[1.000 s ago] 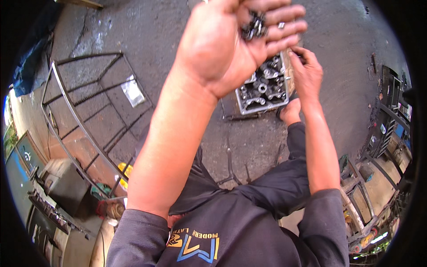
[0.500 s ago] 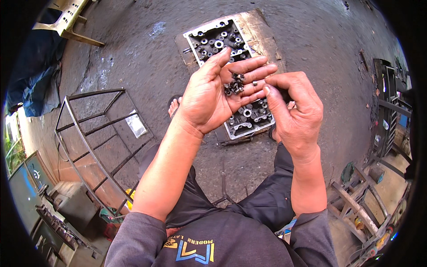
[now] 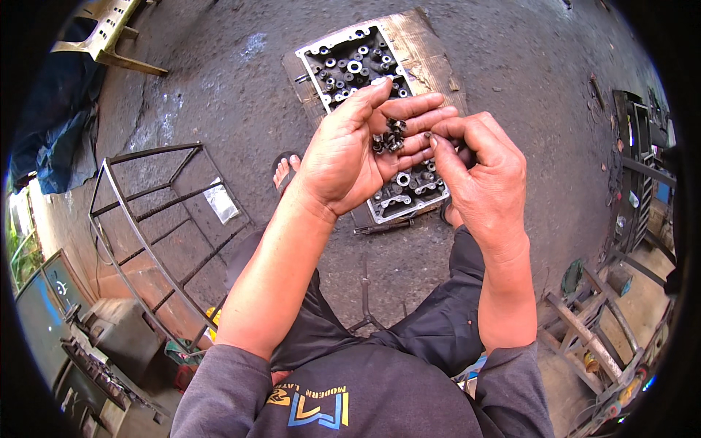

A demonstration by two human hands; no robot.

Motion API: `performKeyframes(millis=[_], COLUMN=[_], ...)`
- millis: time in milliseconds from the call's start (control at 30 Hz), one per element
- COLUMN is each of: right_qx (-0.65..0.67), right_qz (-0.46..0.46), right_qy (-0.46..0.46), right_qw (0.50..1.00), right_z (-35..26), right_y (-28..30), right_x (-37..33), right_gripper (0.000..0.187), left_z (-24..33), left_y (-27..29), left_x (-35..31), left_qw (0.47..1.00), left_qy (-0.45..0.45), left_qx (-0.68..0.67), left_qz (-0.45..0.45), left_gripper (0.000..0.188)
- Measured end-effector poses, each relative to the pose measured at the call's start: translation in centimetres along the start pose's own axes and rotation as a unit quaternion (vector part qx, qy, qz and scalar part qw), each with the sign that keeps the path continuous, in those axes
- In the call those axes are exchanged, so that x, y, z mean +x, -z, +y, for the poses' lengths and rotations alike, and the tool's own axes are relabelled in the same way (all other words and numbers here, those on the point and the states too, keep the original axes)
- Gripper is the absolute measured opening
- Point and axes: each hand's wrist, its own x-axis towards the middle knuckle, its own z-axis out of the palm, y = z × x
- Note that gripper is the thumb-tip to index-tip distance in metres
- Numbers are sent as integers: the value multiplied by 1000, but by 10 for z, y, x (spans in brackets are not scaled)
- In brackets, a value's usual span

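My left hand (image 3: 347,164) is turned palm up with its fingers stretched out, and a small pile of dark metal valve keepers (image 3: 389,137) rests in it. My right hand (image 3: 482,164) pinches one small dark piece (image 3: 428,136) between thumb and forefinger, beside the left fingers; it looks like another keeper, mostly hidden by the fingertips. Beneath both hands a cylinder head (image 3: 337,71) lies on the ground, its middle covered by my left hand and fingers.
Cardboard (image 3: 423,55) lies under the cylinder head, and a dark rod-like part (image 3: 383,228) sits at its near end. A welded metal frame (image 3: 135,212) stands to the left, with a clear plastic packet (image 3: 221,202) beside it. Farther left is a plastic chair (image 3: 109,40); metal frames (image 3: 584,332) stand right.
The small piece, earlier visible over the left fingers, is now mostly covered by my right fingertips. Both hands stay close to where they were.
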Motion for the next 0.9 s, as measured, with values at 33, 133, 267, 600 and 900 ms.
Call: performKeyframes(millis=[33, 133, 267, 600, 900], right_qx=[-1, -12, -55, 403, 301], right_qz=[5, 6, -23, -64, -26], right_qy=[25, 92, 95, -308, -282], right_qw=[1000, 996, 994, 859, 910], right_z=[1, 3, 1, 6, 52], right_y=[-1, -3, -2, 13, -22], right_x=[2, 4, 1, 13, 17], right_gripper=[9, 12, 11, 17, 17], left_z=[1, 2, 1, 10, 58], left_y=[0, 1, 2, 1, 27], left_x=[0, -1, -4, -5, -11], left_qw=[1000, 1000, 998, 999, 984], left_qy=[2, 2, -6, -34, -177], left_qx=[6, 15, 52, 5, -24], left_qz=[6, 12, 23, 13, 3], left_gripper=[73, 71, 69, 71, 66])
